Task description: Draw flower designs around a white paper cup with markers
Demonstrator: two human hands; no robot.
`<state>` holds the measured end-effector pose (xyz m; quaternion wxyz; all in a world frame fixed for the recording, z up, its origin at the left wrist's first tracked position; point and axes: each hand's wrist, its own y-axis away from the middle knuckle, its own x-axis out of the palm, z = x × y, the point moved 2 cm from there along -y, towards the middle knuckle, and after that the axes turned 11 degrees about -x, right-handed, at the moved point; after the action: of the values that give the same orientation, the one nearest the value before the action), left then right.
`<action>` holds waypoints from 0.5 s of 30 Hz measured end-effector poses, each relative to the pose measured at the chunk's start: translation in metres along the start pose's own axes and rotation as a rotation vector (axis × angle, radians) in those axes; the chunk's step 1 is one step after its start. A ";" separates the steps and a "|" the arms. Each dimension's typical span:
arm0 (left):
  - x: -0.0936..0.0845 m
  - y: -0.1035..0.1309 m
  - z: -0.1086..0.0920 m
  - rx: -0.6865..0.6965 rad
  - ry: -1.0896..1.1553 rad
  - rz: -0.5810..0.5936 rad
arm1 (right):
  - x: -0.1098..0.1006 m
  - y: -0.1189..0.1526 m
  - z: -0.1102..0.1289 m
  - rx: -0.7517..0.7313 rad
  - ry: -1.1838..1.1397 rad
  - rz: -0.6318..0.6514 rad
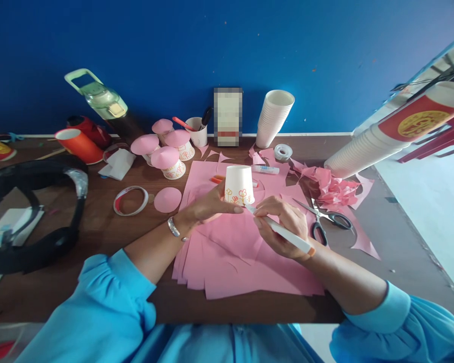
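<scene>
Flower drawing on the white paper cup [239,182] appears to be in hand: red and yellow-orange flowers are already marked near its rim. The cup is held upside down near the middle of the frame, above the pink paper sheets [249,272]. It is gripped by the left hand [210,202], with the thumb stretched along the lower edge and the other fingers partly hidden by the cup. The white marker [292,236] is grasped in the right hand [281,219] in a writing grip, orange end angled down to the right, tip at or just beside the cup's rim; contact can't be confirmed. For any further stroke, a steady cup and light tip pressure are probably called for, with a small turn of the cup if bare wall is to be reached. Forearms are brought in from lower left and lower right, wrists close together, right fingers bunched around the barrel. Black-handled scissors [328,220] are placed right of the sheets; pink-topped cups [167,159] are grouped left of upper centre. A cup stack [274,121] is stood by the blue wall [154,45], right of upper centre.
</scene>
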<state>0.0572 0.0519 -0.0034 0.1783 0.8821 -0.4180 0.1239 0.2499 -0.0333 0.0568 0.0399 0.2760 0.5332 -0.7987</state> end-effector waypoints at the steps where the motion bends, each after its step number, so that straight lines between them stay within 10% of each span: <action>1: 0.001 0.000 -0.001 0.014 0.006 0.004 | 0.000 0.000 0.000 0.001 -0.005 -0.001; 15: 0.010 0.003 -0.009 0.111 0.126 0.011 | 0.001 0.015 -0.017 0.150 -0.015 -0.188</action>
<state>0.0604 0.0472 0.0088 0.1544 0.8787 -0.4035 0.2030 0.2612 -0.0241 0.0392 -0.0519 0.2209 0.4951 -0.8387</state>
